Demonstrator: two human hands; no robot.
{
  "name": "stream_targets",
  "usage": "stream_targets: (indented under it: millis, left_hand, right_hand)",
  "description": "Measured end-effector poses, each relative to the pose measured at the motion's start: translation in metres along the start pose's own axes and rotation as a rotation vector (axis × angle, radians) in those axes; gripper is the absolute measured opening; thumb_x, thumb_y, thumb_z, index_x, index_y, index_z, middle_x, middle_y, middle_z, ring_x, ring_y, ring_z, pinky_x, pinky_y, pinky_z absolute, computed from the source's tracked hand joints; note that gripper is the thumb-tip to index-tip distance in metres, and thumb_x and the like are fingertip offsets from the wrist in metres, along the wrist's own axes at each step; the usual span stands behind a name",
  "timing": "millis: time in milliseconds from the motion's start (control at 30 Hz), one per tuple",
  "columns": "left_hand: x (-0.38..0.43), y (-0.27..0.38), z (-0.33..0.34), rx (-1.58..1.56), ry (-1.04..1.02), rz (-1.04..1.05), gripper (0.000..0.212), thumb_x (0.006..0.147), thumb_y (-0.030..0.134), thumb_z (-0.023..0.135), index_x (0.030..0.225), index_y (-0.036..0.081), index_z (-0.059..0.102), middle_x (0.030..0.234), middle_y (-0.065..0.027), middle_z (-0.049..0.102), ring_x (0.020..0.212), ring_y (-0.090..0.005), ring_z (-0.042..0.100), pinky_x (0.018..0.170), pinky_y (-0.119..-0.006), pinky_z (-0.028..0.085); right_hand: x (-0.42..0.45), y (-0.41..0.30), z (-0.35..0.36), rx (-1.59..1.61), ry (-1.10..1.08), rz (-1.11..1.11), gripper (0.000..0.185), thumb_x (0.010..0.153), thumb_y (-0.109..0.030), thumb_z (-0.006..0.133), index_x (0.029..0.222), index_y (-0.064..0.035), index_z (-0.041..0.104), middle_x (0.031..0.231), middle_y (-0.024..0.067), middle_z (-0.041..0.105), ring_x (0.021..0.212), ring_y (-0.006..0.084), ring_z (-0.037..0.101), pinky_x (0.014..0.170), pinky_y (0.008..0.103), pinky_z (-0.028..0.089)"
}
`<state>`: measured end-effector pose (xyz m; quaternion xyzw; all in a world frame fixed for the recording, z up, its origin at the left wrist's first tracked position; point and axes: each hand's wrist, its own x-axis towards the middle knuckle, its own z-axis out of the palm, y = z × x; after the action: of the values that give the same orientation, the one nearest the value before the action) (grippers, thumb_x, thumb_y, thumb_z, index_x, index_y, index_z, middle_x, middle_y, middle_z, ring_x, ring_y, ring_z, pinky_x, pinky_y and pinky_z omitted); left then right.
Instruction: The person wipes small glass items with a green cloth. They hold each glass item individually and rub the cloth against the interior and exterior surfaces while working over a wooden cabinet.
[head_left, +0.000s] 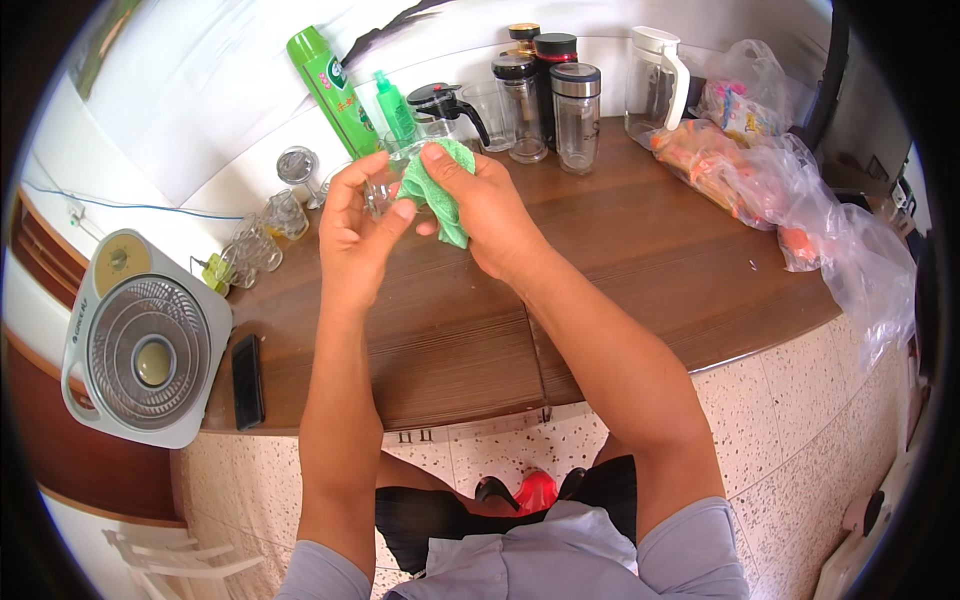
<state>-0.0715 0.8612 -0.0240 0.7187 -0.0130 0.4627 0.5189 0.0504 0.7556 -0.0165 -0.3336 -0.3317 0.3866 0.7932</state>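
Observation:
Above the brown wooden table (450, 330), my left hand (360, 232) grips a clear glass vessel (379, 191), probably a cup or mug. My right hand (487, 202) pinches a green cloth (442, 195) against the glass, thumb on top of the cloth. Part of the cloth hangs below my right fingers. Fingers and cloth hide much of the glass, so its full shape cannot be made out. Just beyond my hands stand a glass pot with a black handle and lid (442, 101) and a green pump bottle (394, 105).
Along the wall are a green spray can (330, 90), glass tumblers (576, 120) and a white-handled pitcher (652, 82). Plastic bags (750, 172) lie at right. Several glass mugs (259, 240), a box fan (150, 352) and a black phone (247, 382) are at left.

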Motion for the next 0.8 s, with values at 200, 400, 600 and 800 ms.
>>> stream_targets:
  millis: [200,400,600,800]
  left_hand:
    - [0.006,0.025,-0.002,-0.283,0.209,-0.558,0.071,0.103,0.068,0.042,0.128,0.004,0.060,0.104,-0.0062,0.066,0.077,-0.0151,0.059,0.061,-0.027,0.045]
    - [0.005,0.026,-0.007,0.153,0.061,-0.760,0.101,0.091,0.091,0.020,0.109,0.004,0.067,0.075,-0.0057,0.061,0.048,-0.0095,0.044,0.040,-0.025,0.030]
    - [0.003,0.001,-0.004,0.167,0.137,-0.560,0.072,0.101,0.071,0.043,0.111,0.005,0.068,0.082,-0.0038,0.062,0.062,-0.0101,0.053,0.053,-0.025,0.042]
    - [-0.001,-0.013,-0.005,0.167,0.080,-0.054,0.035,0.104,0.025,0.066,0.132,0.003,0.061,0.113,-0.0044,0.061,0.106,-0.0129,0.058,0.094,-0.030,0.050]
  right_hand:
    - [0.000,0.014,-0.001,-0.506,-0.178,-0.387,0.035,0.102,-0.034,0.066,0.092,-0.0006,0.068,0.078,0.0106,0.069,0.072,0.0205,0.068,0.063,0.0384,0.052]
    - [-0.007,0.010,-0.004,-1.080,-0.118,-0.692,0.034,0.100,-0.032,0.067,0.085,-0.0020,0.064,0.075,0.0149,0.064,0.068,0.0344,0.063,0.063,0.0429,0.049]
    - [0.001,0.014,-0.007,-0.819,-0.076,-0.535,0.035,0.101,-0.036,0.065,0.089,-0.0027,0.068,0.076,0.0171,0.065,0.069,0.0360,0.064,0.063,0.0458,0.050]
    - [0.001,0.013,-0.001,-0.404,-0.028,-0.191,0.039,0.106,-0.041,0.060,0.104,-0.0039,0.073,0.085,0.0057,0.071,0.072,0.0157,0.066,0.061,0.0359,0.054]
